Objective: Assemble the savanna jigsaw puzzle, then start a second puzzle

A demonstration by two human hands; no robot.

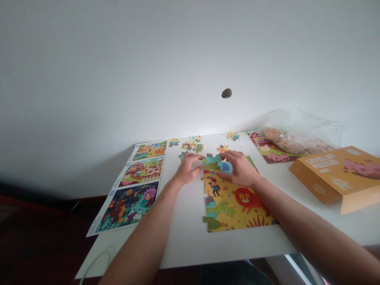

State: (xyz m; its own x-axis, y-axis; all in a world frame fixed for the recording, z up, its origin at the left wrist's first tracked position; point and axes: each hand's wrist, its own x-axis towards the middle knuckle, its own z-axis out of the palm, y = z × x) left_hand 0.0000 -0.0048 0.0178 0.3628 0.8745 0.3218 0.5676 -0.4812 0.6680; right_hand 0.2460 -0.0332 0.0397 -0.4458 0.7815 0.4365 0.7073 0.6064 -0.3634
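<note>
A partly assembled jigsaw puzzle (237,206) lies on the white table, showing a red lion, a crocodile and a small figure in a hat. At its upper left corner is a green and teal puzzle piece (211,163). My left hand (190,169) grips this piece's left side, with thumb and index finger curled at the edge. From the right, my right hand (239,168) has its thumb and index finger at the piece's other side. A blue elephant (225,167) shows under the right palm. Whether the piece sits fully locked is hard to make out.
Loose puzzle pieces (188,145) lie beyond my hands, with another piece (233,136) farther right. A picture sheet (139,170) is on the left. At right are a plastic bag of pieces (285,140), a farm picture (276,157) and an orange puzzle box (335,170). A wall stands behind.
</note>
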